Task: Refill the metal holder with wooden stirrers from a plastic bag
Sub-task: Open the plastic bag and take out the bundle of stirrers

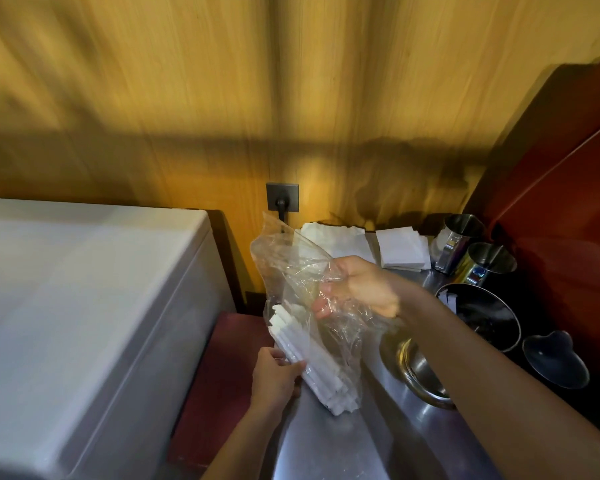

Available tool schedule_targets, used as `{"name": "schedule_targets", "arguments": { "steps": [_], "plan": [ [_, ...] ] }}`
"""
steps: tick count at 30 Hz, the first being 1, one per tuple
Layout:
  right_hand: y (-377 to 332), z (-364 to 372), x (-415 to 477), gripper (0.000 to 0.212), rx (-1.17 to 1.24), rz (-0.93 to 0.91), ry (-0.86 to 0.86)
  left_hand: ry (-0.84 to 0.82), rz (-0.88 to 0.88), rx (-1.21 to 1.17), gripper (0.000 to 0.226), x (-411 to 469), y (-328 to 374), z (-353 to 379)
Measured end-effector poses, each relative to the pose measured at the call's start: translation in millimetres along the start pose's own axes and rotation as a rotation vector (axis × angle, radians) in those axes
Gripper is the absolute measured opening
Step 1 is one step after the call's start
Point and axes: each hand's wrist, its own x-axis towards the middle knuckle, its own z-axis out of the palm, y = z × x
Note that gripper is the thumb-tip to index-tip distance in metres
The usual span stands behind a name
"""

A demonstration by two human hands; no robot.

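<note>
Plastic bag [284, 271] of stirrers [302, 344], left grip [274, 375] clasping underneath, right grip [357, 289] inside mouth

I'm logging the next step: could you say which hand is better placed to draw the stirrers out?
Probably right: the right hand reaches into the plastic bag above the stirrers; the left hand grips them through the bag.
</note>
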Motion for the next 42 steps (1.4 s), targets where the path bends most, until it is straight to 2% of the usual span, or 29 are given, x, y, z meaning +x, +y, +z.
{"name": "schedule_targets", "arguments": {
  "steps": [3,5,7,8,10,12,13,15,17,19,21,23,26,30,31,33,35,37,39,41,42],
  "plan": [
    [-6.7,-4.1,-2.9,0.014,-0.113,-0.002,-0.038,0.069,0.091,0.1,0.023,-3.7,7.1,-0.3],
    [-13.4,-7.0,-7.3,0.013,-0.205,-0.01,-0.072,0.177,0.241,0.037,0.025,-9.7,27.4,-6.4],
    [-17.1,-11.1,-9.7,0.002,-0.26,-0.017,-0.067,0.276,0.471,-0.103,0.033,-20.5,58.6,-18.2],
    [-18.1,-13.5,-10.3,0.004,-0.273,-0.023,-0.067,0.333,0.611,-0.132,0.041,-28.7,76.2,-26.3],
    [-21.7,-18.8,-12.0,0.006,-0.305,-0.04,-0.07,0.405,0.956,-0.064,0.059,-50.2,114.4,-40.7],
    [-26.4,-22.1,-12.2,0.013,-0.358,-0.072,-0.074,0.387,1.294,0.217,0.072,-72.0,150.4,-46.1],
    [-29.5,-22.1,-11.7,0.017,-0.368,-0.087,-0.088,0.371,1.427,0.455,0.077,-79.7,165.6,-44.5],
    [-34.6,-20.4,-9.9,0.026,-0.41,-0.114,-0.113,0.283,1.561,0.988,0.08,-87.6,188.3,-35.4],
    [-37.9,-17.9,-9.9,0.023,-0.488,-0.131,-0.113,0.157,1.506,1.328,0.073,-88.1,200.8,-23.0],
    [-39.9,-17.7,-15.0,0.014,-0.503,-0.149,-0.099,0.127,1.416,1.506,0.048,-81.3,207.8,-14.9],
    [-40.6,-19.2,-22.6,0.018,-0.488,-0.181,-0.063,0.081,1.33,1.483,0.015,-71.6,215.0,-16.5],
    [-38.2,-22.9,-30.2,0.022,-0.53,-0.188,-0.01,0.036,1.235,1.333,0.003,-65.5,221.7,-23.4],
    [-31.7,-34.5,-40.5,0.027,-0.678,-0.128,0.091,0.026,1.162,1.213,0.002,-58.2,226.9,-36.4],
    [-29.1,-44.6,-52.2,0.02,-0.658,-0.114,0.156,0.051,1.114,1.299,0.012,-56.4,226.2,-39.0],
    [-29.3,-44.0,-53.9,0.018,-0.655,-0.121,0.169,0.036,1.115,1.3,0.022,-59.0,226.3,-36.3],
    [-31.0,-41.0,-55.4,0.018,-0.651,-0.153,0.203,0.009,1.171,1.288,0.055,-67.7,227.4,-24.6],
    [-33.9,-37.1,-55.9,0.021,-0.642,-0.215,0.242,-0.003,1.269,1.373,0.07,-76.7,227.5,-3.6],
    [-34.2,-33.0,-54.8,0.02,-0.614,-0.28,0.312,-0.043,1.267,1.475,0.058,-83.2,228.2,18.6],
    [-28.9,-27.8,-53.7,0.023,-0.531,-0.308,0.396,-0.134,1.168,1.431,0.026,-86.8,236.9,27.0],
    [-18.6,-23.5,-55.0,0.053,-0.334,-0.265,0.405,-0.182,1.099,1.3,0.004,-81.8,247.1,20.1],
    [-11.0,-22.6,-55.9,0.068,-0.239,-0.238,0.401,-0.2,1.098,1.227,0.004,-78.3,251.5,14.1]
  ]
}}
